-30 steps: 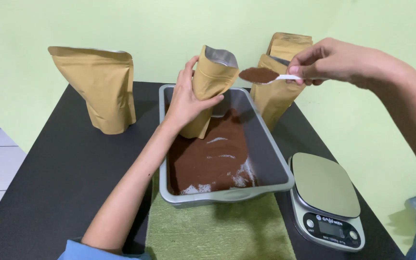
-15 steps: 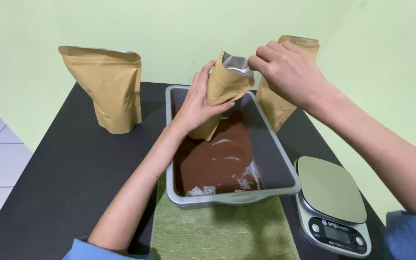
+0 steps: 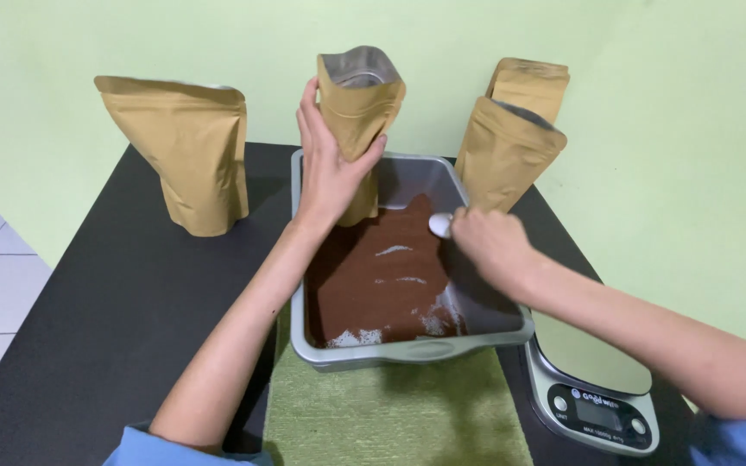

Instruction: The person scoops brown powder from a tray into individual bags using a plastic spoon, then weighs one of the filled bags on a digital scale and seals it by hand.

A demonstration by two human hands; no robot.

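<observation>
Nearest us, a kitchen scale (image 3: 593, 380) sits beside the grey tray (image 3: 412, 352) of brown powder (image 3: 382, 280). Our right hand (image 3: 489, 242) is closed around a white spoon (image 3: 439, 224), dipped at the powder's edge. Beyond, our left hand (image 3: 330, 168) grips an open kraft pouch (image 3: 357, 103) upright over the tray (so spills fall back in).

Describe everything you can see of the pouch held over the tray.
The pouch is a tan, paper-look stand-up bag with a silvery lining showing at its open top. It stands upright, tilted slightly, over the far end of the grey tray of brown powder. The left hand grips its lower half from the side; nothing else touches it.
</observation>
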